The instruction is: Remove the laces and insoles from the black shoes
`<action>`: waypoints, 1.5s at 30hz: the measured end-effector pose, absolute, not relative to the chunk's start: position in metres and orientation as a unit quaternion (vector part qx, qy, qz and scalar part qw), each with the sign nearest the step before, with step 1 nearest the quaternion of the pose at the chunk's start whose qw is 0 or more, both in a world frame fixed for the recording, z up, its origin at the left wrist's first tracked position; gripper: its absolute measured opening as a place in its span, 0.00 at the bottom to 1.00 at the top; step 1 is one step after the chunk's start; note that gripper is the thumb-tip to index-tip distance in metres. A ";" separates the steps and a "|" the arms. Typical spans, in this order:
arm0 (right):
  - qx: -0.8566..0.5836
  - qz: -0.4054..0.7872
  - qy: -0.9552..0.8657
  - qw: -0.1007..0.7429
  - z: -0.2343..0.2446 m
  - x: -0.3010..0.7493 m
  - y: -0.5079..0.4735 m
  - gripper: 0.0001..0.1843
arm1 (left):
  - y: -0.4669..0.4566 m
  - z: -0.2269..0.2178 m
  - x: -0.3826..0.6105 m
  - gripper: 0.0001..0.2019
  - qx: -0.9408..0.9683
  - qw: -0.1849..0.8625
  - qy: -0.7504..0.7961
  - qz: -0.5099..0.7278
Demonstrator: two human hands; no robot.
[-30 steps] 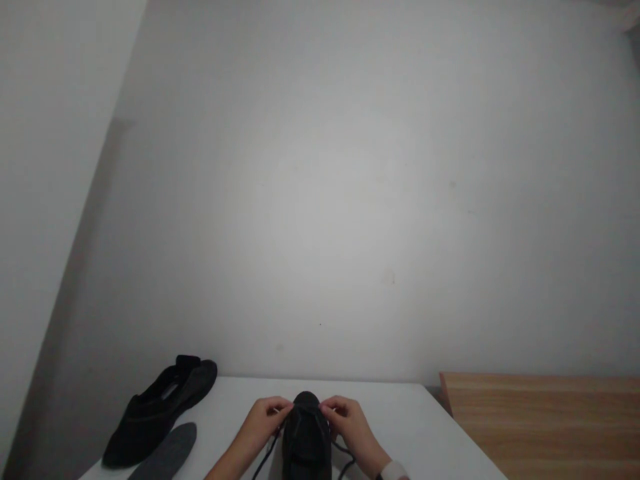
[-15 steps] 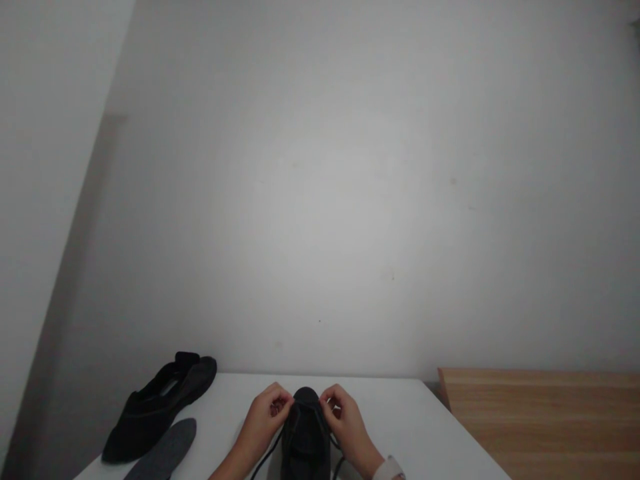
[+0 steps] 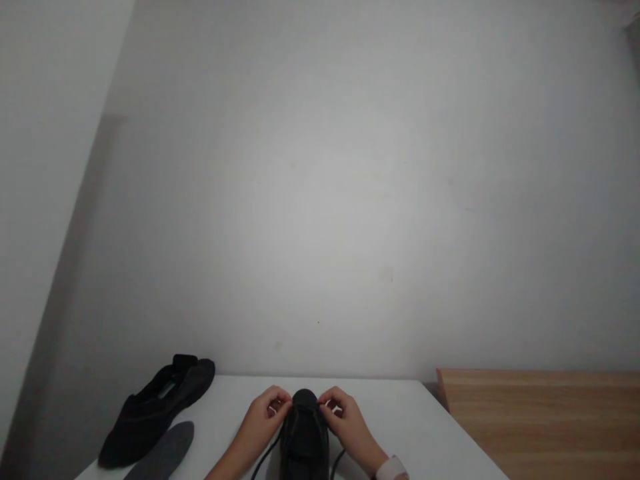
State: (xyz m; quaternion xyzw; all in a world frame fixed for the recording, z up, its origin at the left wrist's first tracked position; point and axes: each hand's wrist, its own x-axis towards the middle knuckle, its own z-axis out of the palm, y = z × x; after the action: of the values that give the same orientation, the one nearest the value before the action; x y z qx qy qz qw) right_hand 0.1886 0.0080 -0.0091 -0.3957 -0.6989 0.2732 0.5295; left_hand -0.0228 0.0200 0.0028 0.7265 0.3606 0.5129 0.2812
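Note:
A black shoe (image 3: 304, 440) stands on the white table in front of me, its rounded far end pointing at the wall. My left hand (image 3: 273, 407) pinches thumb and finger together at the shoe's left side, on what looks like a dark shoelace (image 3: 265, 457) that trails down toward me. On the opposite side, my right hand (image 3: 340, 410) makes a matching pinch close against the shoe; a loop of dark lace hangs below it. The lace at the fingertips is too small to make out clearly. The shoe's near end is cut off by the frame.
A second black shoe (image 3: 150, 413) lies at the table's left, its tongue standing up. Beside it is a grey insole (image 3: 167, 450). The white table (image 3: 395, 407) meets a pale wall (image 3: 320, 200) at the back. A wooden board (image 3: 540, 413) lies to the right.
Both hands stay pinched beside the shoe's far end, with barely any movement. The view has shifted very slightly.

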 end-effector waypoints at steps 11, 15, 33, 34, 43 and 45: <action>-0.360 0.305 -0.657 0.588 -0.005 0.182 0.007 0.10 | 0.018 0.006 -0.017 0.14 0.684 0.353 0.310 0.558; -0.374 0.254 -0.661 0.599 -0.004 0.187 0.009 0.05 | 0.022 0.007 -0.021 0.11 0.678 0.334 0.314 0.575; -0.424 0.278 -0.464 0.726 -0.006 0.208 0.025 0.20 | 0.038 0.005 -0.036 0.25 0.534 0.370 0.406 0.643; -0.421 0.294 -0.455 0.728 -0.006 0.208 0.026 0.22 | 0.037 0.006 -0.036 0.27 0.519 0.402 0.405 0.636; -0.350 0.462 -0.342 0.740 -0.003 0.209 0.021 0.30 | 0.027 0.015 -0.039 0.32 0.438 0.534 0.384 0.613; -0.337 0.463 -0.339 0.746 -0.001 0.209 0.019 0.30 | 0.027 0.015 -0.042 0.32 0.422 0.514 0.368 0.651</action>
State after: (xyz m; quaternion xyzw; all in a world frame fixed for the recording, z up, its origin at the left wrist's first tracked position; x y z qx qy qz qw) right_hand 0.2088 0.0193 -0.0014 -0.3366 -0.3393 0.4630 0.7465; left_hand -0.0418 0.0270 0.0154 0.4216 0.3677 0.6506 0.5136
